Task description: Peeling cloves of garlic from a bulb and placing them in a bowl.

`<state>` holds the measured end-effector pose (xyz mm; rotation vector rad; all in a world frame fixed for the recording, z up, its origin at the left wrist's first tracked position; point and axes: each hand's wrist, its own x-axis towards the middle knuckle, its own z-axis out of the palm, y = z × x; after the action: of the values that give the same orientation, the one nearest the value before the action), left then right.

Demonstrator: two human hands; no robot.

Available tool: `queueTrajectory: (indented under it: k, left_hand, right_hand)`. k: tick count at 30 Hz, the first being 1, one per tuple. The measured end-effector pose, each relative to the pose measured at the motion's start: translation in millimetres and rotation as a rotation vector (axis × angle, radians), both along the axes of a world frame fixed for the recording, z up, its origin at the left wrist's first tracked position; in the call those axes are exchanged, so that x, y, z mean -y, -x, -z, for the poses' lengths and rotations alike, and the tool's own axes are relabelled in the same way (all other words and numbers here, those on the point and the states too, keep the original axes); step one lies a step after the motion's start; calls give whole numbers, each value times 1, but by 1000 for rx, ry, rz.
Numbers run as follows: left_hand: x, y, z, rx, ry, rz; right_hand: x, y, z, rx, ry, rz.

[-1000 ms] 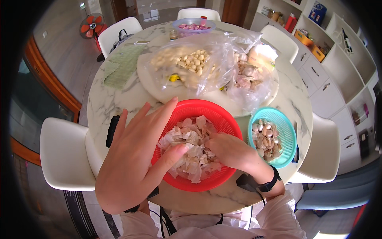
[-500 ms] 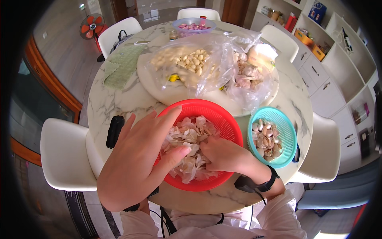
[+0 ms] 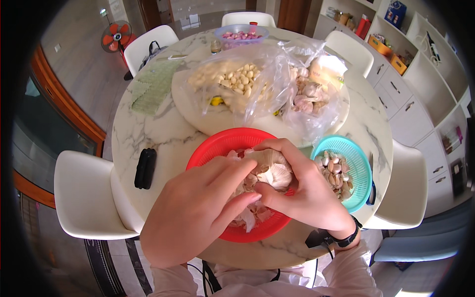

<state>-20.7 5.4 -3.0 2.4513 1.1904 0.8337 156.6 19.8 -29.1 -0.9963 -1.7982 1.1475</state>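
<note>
My right hand (image 3: 309, 190) grips a whole garlic bulb (image 3: 277, 176) with papery white skin, its fingers over the top and its thumb below. Reaching in from the left, my left hand (image 3: 203, 205) has thumb and forefinger apart, their tips beside the bulb; whether they touch it I cannot tell. Both hands are over a red plastic basket (image 3: 210, 144) holding loose garlic skins (image 3: 250, 218). Right of it, a turquoise basket (image 3: 367, 173) contains unpeeled garlic cloves (image 3: 337, 173).
Behind the baskets, a clear bag of peeled cloves (image 3: 240, 79) and another of garlic bulbs (image 3: 309, 94) lie on a round raised board (image 3: 190, 111). A black case (image 3: 145, 168), green cloth (image 3: 154, 89) and bowl of purple-red pieces (image 3: 241, 35) share the marble table (image 3: 133, 133). White chairs (image 3: 81, 193) surround it.
My right hand has come up from among the skins in the red basket, now holding a garlic bulb. My left hand has moved right, toward the bulb.
</note>
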Motion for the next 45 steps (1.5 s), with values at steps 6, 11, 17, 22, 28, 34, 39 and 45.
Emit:
queueTrajectory:
  k: [6, 11, 17, 22, 28, 34, 39, 45]
  left_hand:
    - [1, -19, -4, 252, -58, -92]
    - [-1, -24, -2, 341, -146, -146]
    - [-4, -26, 0, 339, -232, -158]
    - [-7, -26, 3, 292, -259, -43]
    - [-3, -34, 4, 307, -323, -44]
    - [-2, -36, 3, 243, -418, 7]
    - [-10, -29, 7, 68, -576, 53]
    - [-11, -31, 6, 78, -704, 64]
  right_hand:
    - [6, -2, -3, -323, 248, -207]
    - [2, -10, -3, -391, 257, -310]
    - [3, -13, -22, -461, 566, -301]
    - [3, -6, -10, -678, 641, -283]
    - [4, -12, -13, -637, 715, -271]
    - [7, -12, -13, -604, 670, -252]
    - [7, -13, -14, -698, 791, -259]
    - [8, -14, -10, -791, 800, -243]
